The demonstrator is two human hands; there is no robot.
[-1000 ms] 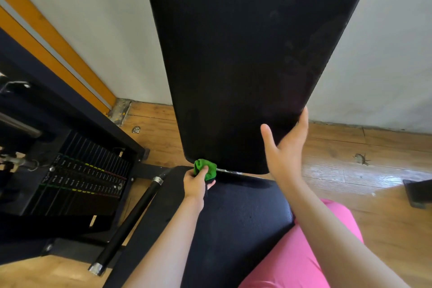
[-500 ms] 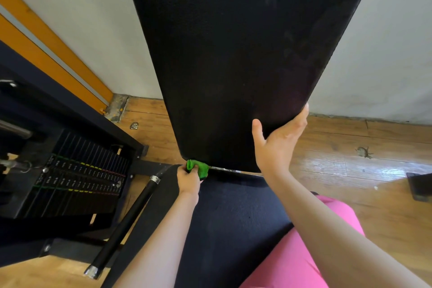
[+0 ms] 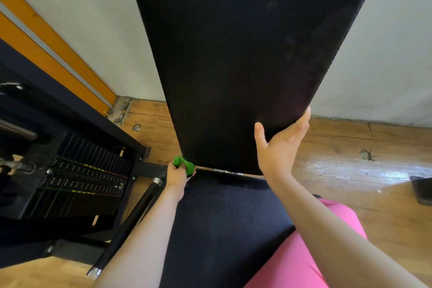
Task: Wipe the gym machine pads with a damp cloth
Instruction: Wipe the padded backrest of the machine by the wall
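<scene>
Cloth, green and bunched, sits clamped in the left hand at the back pad's lower-left corner. That pad's long axis runs upward from this grip; the right hand, fingers apart, braces its lower-right edge.

We see only a small bunch of the green cloth; the left hand covers the rest. The back pad runs past the top edge. Weight stack numerals are too small to read.
</scene>
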